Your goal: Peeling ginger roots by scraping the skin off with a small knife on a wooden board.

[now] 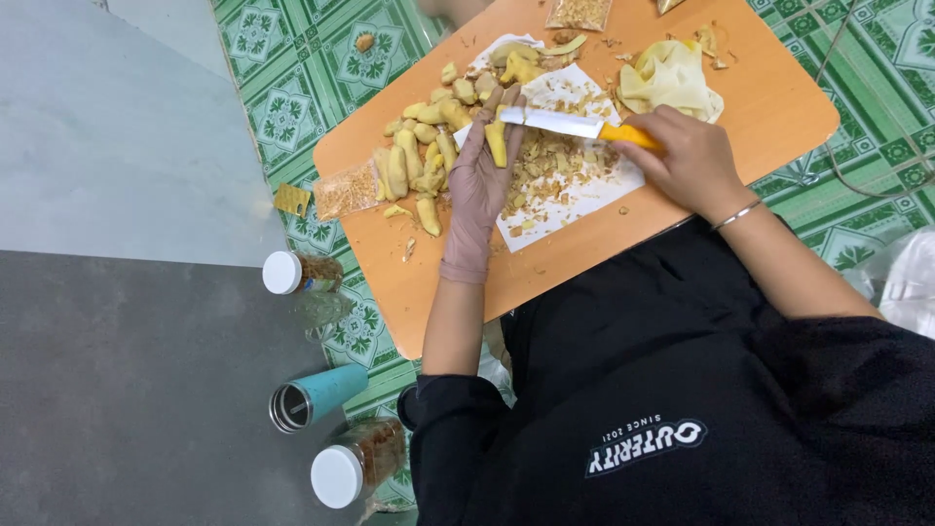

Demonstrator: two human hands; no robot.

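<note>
The left hand (477, 185), sheathed in a thin mauve glove, is pinching a knobbly yellow ginger piece (497, 141) over a white paper sheet (575, 200) strewn with dry, flaky peelings. The bare right hand (687, 156) is closing its grip around the smooth orange handle of a white-bladed knife (565, 124), whose edge is touching the ginger. Peeled lumps (419, 156) are lying heaped just beside the glove on the rounded orange wooden bench (584, 253).

A peeled yellow ginger piece (497, 142) stands upright beneath a yellow-handled white knife (570, 125).
</note>
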